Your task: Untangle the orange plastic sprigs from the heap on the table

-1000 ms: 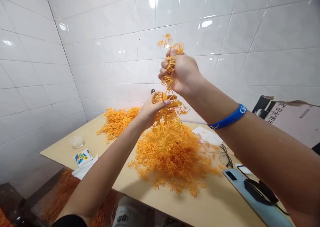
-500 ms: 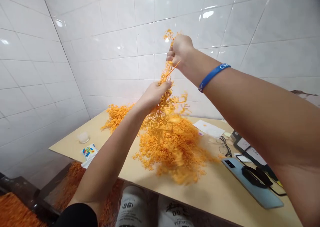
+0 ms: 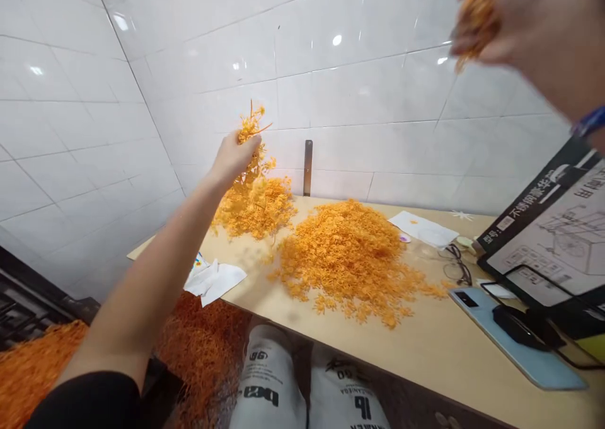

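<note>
My left hand (image 3: pixel 235 157) is closed round a bunch of thin, branched orange sprigs (image 3: pixel 258 164), held over the left back of the table (image 3: pixel 283 303). Their exact kind I cannot make out. At upper right, blurred by motion, my right hand (image 3: pixel 524 29) grips a clump of orange strands (image 3: pixel 481 16) high above the tabletop. A large pile of orange pieces (image 3: pixel 352 249) lies mid-table, between and below both hands. Under the left hand, a smaller orange heap (image 3: pixel 274 208) sits nearer the wall.
On the right lie a light blue phone (image 3: pixel 520 347), eyeglasses (image 3: pixel 456 265) and a printed box (image 3: pixel 553 227). White tissue (image 3: pixel 222 282) rests at the front left edge. More orange material (image 3: pixel 203 347) is below the table, beside my legs (image 3: pixel 271 378). A tiled wall (image 3: pixel 378 89) stands behind.
My hands have moved apart, the left one leftward and the right one far up to the right, each with orange strands. The view has shifted, and the piles show more fully.
</note>
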The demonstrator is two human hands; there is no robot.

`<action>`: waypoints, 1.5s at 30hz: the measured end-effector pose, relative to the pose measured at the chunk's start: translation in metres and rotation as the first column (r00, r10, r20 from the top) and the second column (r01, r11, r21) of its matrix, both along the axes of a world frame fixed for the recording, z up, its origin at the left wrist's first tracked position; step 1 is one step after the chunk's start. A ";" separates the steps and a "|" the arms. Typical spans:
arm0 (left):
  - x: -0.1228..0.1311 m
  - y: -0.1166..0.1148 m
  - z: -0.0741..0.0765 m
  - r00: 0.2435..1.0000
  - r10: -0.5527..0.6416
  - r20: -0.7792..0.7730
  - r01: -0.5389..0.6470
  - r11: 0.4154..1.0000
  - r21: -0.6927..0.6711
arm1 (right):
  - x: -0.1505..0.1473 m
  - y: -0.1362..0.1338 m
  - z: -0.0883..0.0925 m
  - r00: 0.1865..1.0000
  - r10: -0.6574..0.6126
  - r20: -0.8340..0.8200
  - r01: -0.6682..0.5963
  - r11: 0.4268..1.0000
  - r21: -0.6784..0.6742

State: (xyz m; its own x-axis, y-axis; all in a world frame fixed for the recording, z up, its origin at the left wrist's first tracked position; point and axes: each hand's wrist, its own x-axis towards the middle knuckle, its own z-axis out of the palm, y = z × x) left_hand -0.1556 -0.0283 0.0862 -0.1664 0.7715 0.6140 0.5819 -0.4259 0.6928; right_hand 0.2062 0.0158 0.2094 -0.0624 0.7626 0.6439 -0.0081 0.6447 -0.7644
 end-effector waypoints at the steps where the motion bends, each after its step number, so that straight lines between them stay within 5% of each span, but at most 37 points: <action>1: -0.009 0.016 -0.001 0.997 0.054 -0.060 -0.055 0.998 -0.022 | -0.013 -0.007 -0.019 0.998 -0.057 -0.039 0.050 0.986 -0.158; 4: -0.025 0.047 -0.021 0.980 0.125 -0.157 -0.152 0.973 -0.172 | -0.053 -0.038 -0.077 0.994 0.037 -0.101 -0.074 0.918 -0.389; 8: -0.026 0.056 -0.072 0.988 0.059 -0.144 -0.104 0.940 -0.324 | -0.079 -0.065 -0.140 0.976 0.171 -0.135 -0.214 0.868 -0.448; 12: -0.006 0.061 -0.112 0.991 0.061 -0.118 -0.103 0.914 -0.391 | -0.081 -0.060 -0.181 0.969 0.190 -0.158 -0.240 0.879 -0.413; 15: 0.016 0.071 -0.125 0.988 0.116 -0.107 -0.149 0.906 -0.397 | -0.081 -0.053 -0.199 0.967 0.202 -0.157 -0.247 0.894 -0.373; 20: 0.058 0.082 -0.119 0.991 0.107 -0.081 -0.126 0.946 -0.297 | -0.082 -0.043 -0.214 0.960 0.216 -0.178 -0.265 0.906 -0.330; 25: 0.108 0.060 -0.093 0.977 -0.203 0.068 0.212 0.957 -0.196 | -0.080 -0.033 -0.217 0.892 0.303 -0.335 -0.413 0.847 -0.335; 27: 0.127 0.043 -0.081 0.863 -0.455 0.220 0.488 0.864 -0.125 | -0.081 -0.032 -0.215 0.863 0.323 -0.389 -0.450 0.841 -0.300; 30: 0.148 0.015 -0.068 0.597 -0.753 0.276 0.771 0.634 0.061 | -0.083 -0.039 -0.209 0.888 0.307 -0.343 -0.393 0.894 -0.217; 32: 0.155 -0.003 -0.063 0.527 -0.823 0.213 0.815 0.560 0.147 | -0.084 -0.053 -0.206 0.936 0.256 -0.241 -0.298 0.942 -0.155; 36: 0.151 -0.035 -0.061 0.544 -0.817 0.190 0.771 0.576 0.272 | -0.082 -0.097 -0.199 0.988 0.058 0.143 -0.069 0.995 0.075; 38: 0.145 -0.048 -0.060 0.509 -0.846 0.157 0.804 0.533 0.263 | -0.081 -0.116 -0.196 0.965 -0.028 0.259 -0.026 0.979 0.203; 41: 0.138 -0.062 -0.058 0.405 -0.910 0.086 0.883 0.414 0.223 | -0.083 -0.127 -0.196 0.963 -0.005 0.269 -0.070 0.961 0.269; 45: 0.143 -0.064 -0.060 0.322 -0.936 0.144 0.907 0.348 0.235 | -0.090 -0.121 -0.204 0.989 0.050 0.140 -0.093 0.942 0.323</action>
State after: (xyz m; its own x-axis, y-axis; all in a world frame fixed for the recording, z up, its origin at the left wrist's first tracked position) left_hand -0.0129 -0.0927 0.0266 0.4804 0.4583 0.7478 -0.3865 -0.6547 0.6496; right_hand 0.1162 -0.1051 0.0052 -0.2070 0.5015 0.8400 0.0204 0.8606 -0.5088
